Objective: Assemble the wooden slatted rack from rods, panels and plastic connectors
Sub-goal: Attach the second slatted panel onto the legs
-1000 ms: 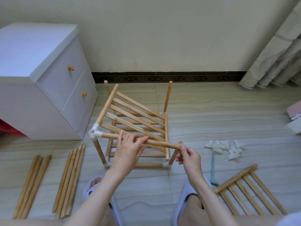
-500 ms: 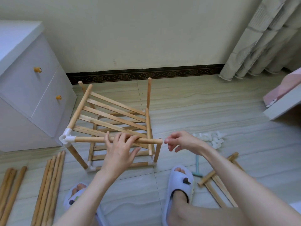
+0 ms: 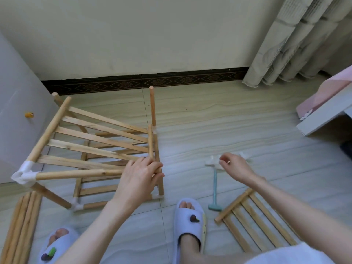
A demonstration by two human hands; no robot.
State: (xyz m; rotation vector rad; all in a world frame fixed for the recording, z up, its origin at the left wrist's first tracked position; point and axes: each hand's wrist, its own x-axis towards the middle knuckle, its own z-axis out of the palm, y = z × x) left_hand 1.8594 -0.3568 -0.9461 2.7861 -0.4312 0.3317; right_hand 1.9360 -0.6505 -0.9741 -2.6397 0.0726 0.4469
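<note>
Head view: the part-built rack stands on the tiled floor beside a white cabinet, its upper slatted panel tilted and a white corner connector fitted at the near left. The free end of the front rod is gripped by the left hand, fingers curled round it at the unjoined right corner. The right hand is held over the pile of loose connectors, fingers bent downward; whether one is pinched cannot be told. Spare rods lie at lower left, a second slatted panel at lower right, and a small green mallet between.

Handling judged: rods light, stiff and smooth, best held near the end being seated. The frame is likely wobbly until all corners are joined. Connectors are small and rigid; a pinch across the body should leave the sockets free. Push fit probably tight.
</note>
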